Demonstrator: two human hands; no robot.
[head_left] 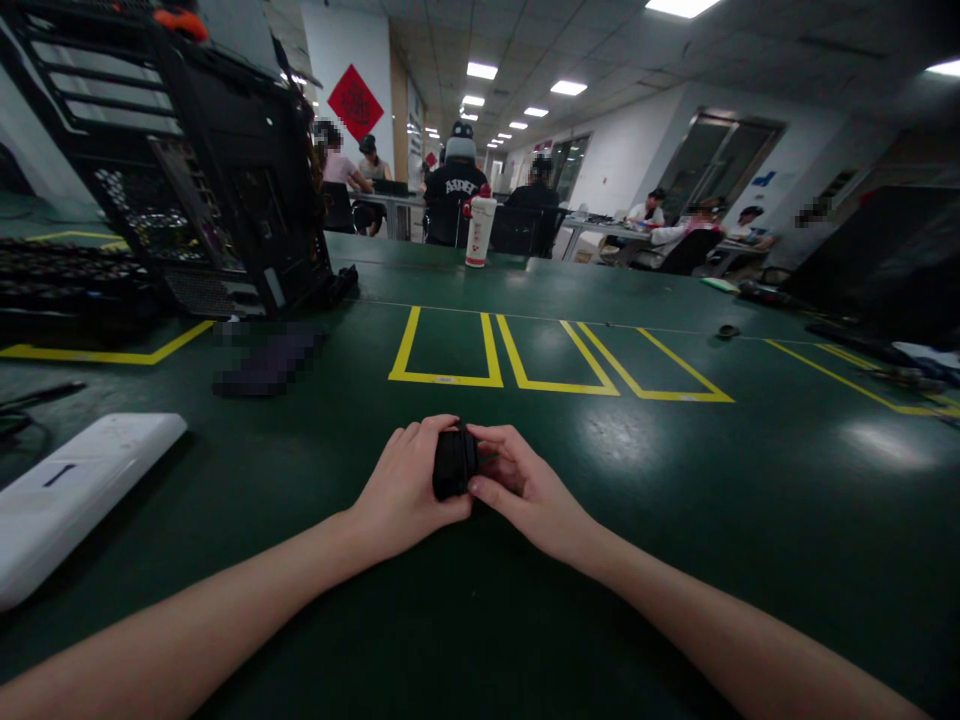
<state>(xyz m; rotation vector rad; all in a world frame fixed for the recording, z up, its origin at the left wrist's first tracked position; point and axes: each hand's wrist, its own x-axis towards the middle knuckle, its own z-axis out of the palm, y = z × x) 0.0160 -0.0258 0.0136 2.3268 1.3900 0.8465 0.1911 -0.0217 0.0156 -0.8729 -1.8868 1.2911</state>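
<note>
Both hands meet around a small black, roughly cylindrical object (454, 464) with a stepped rim, low over the green table. Its exact kind I cannot make out. My left hand (405, 478) wraps its left side, thumb below and fingers over the top. From the right, my right hand (529, 490) has its thumb and fingertips against the rim, with the fingers curved. Part of the object is hidden by the fingers.
An open black computer case (232, 190) stands at the left. Nearby lie a white box-shaped device (82, 500) and a blurred dark item (268, 362). Yellow tape outlines (446, 380) mark the green table (675, 520). A cup (480, 232) stands at its far edge; people sit beyond.
</note>
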